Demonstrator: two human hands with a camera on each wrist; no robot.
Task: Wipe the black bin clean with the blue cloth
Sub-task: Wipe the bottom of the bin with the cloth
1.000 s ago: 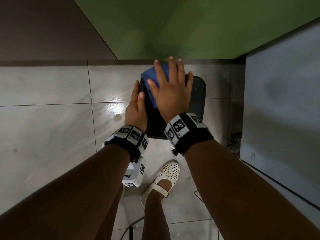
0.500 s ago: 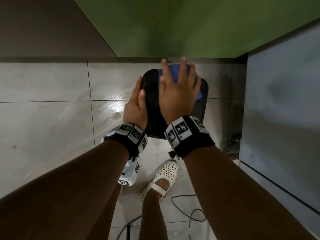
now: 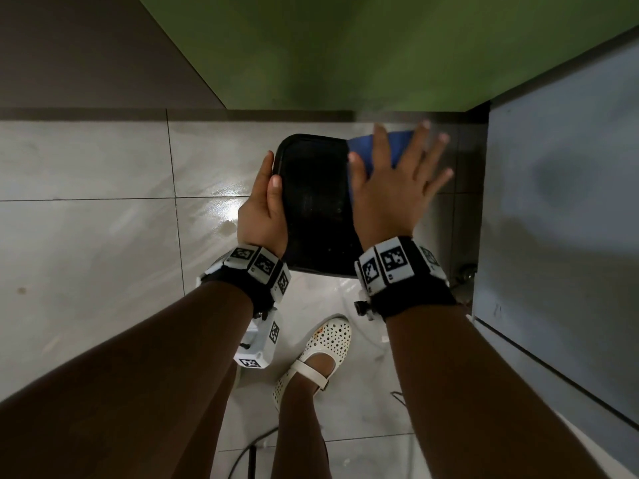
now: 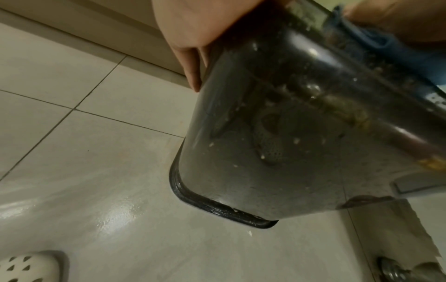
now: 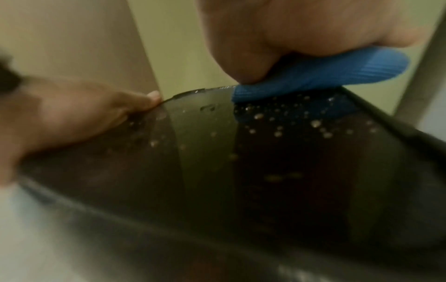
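Observation:
The black bin (image 3: 314, 202) stands on the tiled floor in front of me, its lid wet with droplets (image 5: 265, 171). My right hand (image 3: 394, 188) lies flat with fingers spread on the blue cloth (image 3: 397, 146), pressing it on the lid's far right part. The cloth (image 5: 325, 70) sticks out past the fingers over the bin's edge. My left hand (image 3: 264, 205) grips the bin's left edge, thumb on the lid and fingers (image 4: 193, 76) down the side. The bin's wall (image 4: 277, 152) shows specks and smears.
A green wall (image 3: 345, 46) rises just behind the bin, and a grey panel (image 3: 570, 219) stands close on the right. My foot in a white perforated shoe (image 3: 318, 354) is below the bin. A cable (image 3: 249, 454) lies on the wet, shiny floor (image 3: 86, 254).
My right hand has slid the blue cloth across the lid from the far left to the far right. The left hand has kept its hold on the left edge.

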